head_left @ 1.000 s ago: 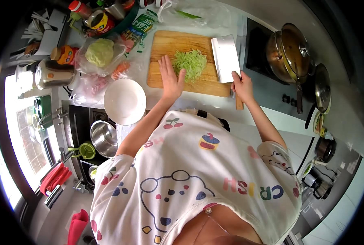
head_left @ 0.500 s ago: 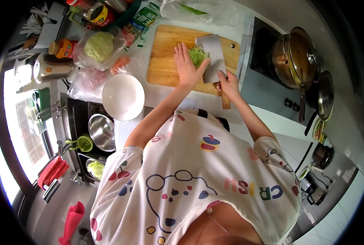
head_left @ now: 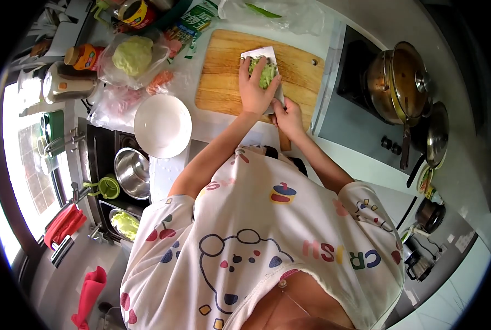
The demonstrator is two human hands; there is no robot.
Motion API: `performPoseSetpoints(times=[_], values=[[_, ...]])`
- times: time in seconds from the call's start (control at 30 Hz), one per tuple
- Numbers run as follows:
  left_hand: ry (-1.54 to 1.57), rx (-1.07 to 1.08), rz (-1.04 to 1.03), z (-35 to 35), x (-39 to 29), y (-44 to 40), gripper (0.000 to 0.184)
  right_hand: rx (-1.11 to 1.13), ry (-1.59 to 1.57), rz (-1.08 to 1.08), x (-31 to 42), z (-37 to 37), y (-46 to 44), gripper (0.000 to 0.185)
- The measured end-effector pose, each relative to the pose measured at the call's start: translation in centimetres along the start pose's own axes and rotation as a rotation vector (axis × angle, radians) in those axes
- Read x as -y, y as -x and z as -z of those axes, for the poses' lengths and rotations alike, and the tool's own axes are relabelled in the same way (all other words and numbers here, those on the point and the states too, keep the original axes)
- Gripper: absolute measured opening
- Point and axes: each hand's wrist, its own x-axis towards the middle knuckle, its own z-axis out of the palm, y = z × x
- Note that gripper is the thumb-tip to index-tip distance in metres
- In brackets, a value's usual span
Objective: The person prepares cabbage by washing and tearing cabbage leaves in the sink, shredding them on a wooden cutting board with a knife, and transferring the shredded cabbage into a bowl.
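Note:
On the wooden cutting board (head_left: 222, 69), a cleaver (head_left: 269, 53) lies with its broad blade under a small heap of shredded green vegetable (head_left: 266, 74). Fingers spread, my left hand (head_left: 254, 98) rests over the shreds and keeps them against the blade. My right hand (head_left: 288, 117) is closed round the cleaver near the base of its blade, and the wooden handle sticks out below toward my body. A white bowl (head_left: 163, 127) stands left of the board, apart from both hands.
A bagged cabbage (head_left: 132, 57), plastic bags and a sauce jar (head_left: 84, 57) crowd the left. In the sink area are a steel bowl (head_left: 132, 173) and a green strainer (head_left: 109, 188). A lidded pot (head_left: 391, 82) sits on the stove (head_left: 355, 129) at right.
The cleaver has slid left under the shreds, with my right hand moving left along with it. My left hand has stayed over the shreds, its fingers now reaching across the blade.

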Motion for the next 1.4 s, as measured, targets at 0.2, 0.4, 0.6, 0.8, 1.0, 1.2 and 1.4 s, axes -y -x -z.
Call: performPoseSetpoints(times=[0.2, 0.4, 0.6, 0.8, 1.0, 1.2, 1.4], values=[[-0.016, -0.151, 0.016, 4.6, -0.2, -0.5, 0.052, 0.079, 0.113, 0.087, 2.1, -3.2, 1.2, 0.024], [-0.144, -0.393, 0.050, 12.9, 1.3, 0.2, 0.043, 0.313, 0.207, 0.245, 2.9, -9.8, 1.6, 0.030], [-0.208, -0.556, 0.165, 19.5, 5.3, 2.8, 0.039, 0.482, 0.254, 0.307, 2.5, -16.9, 2.6, 0.036], [-0.250, -0.655, 0.250, 21.8, 7.8, 4.7, 0.036, 0.498, 0.328, 0.318, 1.3, -20.1, 2.9, 0.038], [-0.224, -0.663, 0.307, 22.1, 8.6, 4.8, 0.036, 0.495, 0.372, 0.287, 1.5, -20.0, 2.5, 0.035], [-0.214, -0.647, 0.397, 22.5, 9.7, 5.4, 0.036, 0.455, 0.402, 0.311, 3.0, -18.9, 2.4, 0.038], [-0.203, -0.621, 0.321, 23.7, 9.3, 5.0, 0.036, 0.433, 0.444, 0.426, 3.5, -18.0, 1.7, 0.039]])
